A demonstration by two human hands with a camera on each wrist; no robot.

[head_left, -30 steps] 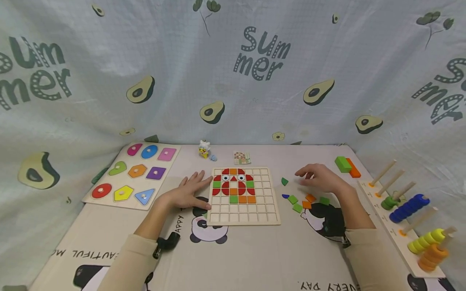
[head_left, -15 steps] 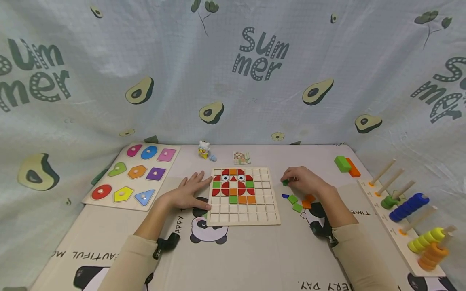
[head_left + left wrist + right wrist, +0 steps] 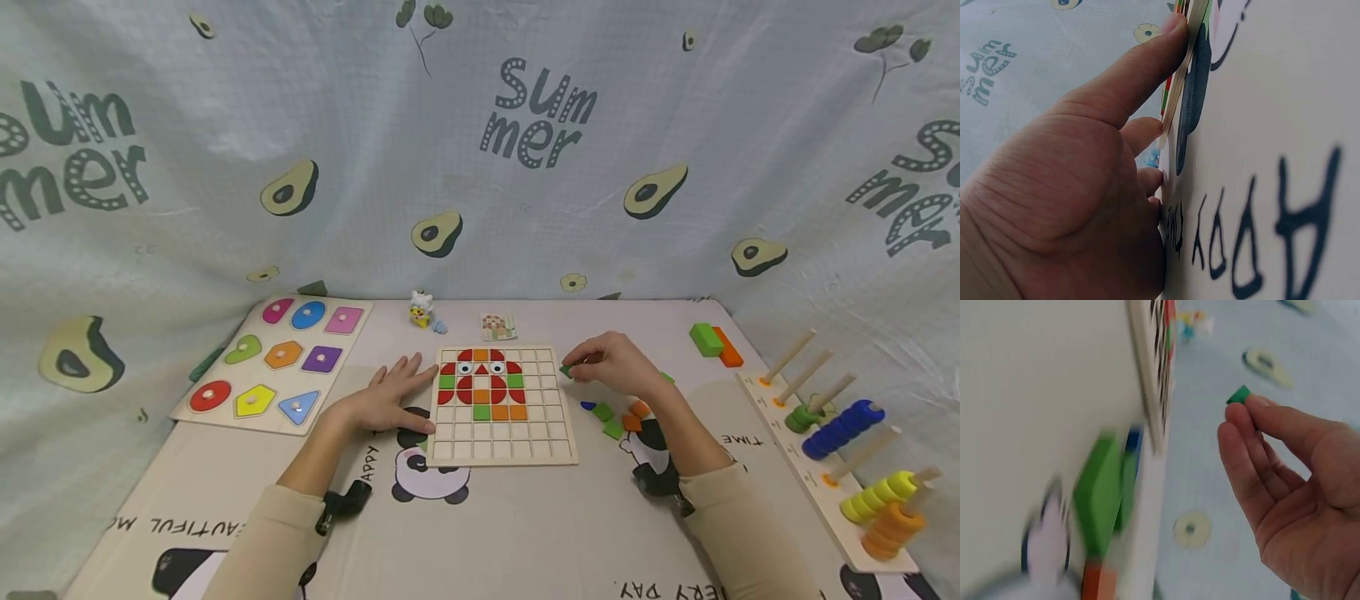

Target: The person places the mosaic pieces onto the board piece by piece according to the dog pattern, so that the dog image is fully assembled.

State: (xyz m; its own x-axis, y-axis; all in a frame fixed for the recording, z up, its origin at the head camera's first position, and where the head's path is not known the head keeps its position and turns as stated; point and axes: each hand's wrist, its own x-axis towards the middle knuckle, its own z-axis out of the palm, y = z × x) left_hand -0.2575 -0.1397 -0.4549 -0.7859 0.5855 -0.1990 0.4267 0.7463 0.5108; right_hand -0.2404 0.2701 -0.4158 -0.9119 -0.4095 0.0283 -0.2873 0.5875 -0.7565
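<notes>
A wooden grid board (image 3: 550, 442) lies mid-table, with red, green, orange and eye-marked tiles forming a figure in its upper left cells. My left hand (image 3: 390, 396) rests on the table at the board's left edge, fingers spread. In the left wrist view its thumb (image 3: 1141, 78) touches the board's edge (image 3: 1175, 94). Just off the board's right side, my right hand (image 3: 615, 362) pinches a small dark green tile (image 3: 1239, 395) between thumb and index finger. Below that hand lie loose green tiles (image 3: 612, 429), orange tiles (image 3: 632, 423) and a blue piece (image 3: 588, 406).
A shape puzzle board (image 3: 262, 367) is at the left. Behind the grid board stand a small figurine (image 3: 421, 308) and a picture card (image 3: 498, 327). Green (image 3: 706, 340) and orange blocks (image 3: 727, 347) lie at the back right, near a peg stand (image 3: 832, 492) with coloured rings.
My right hand has moved left, picked up the dark green tile from the table and brought it close to the board's right edge. The left hand has stayed in place.
</notes>
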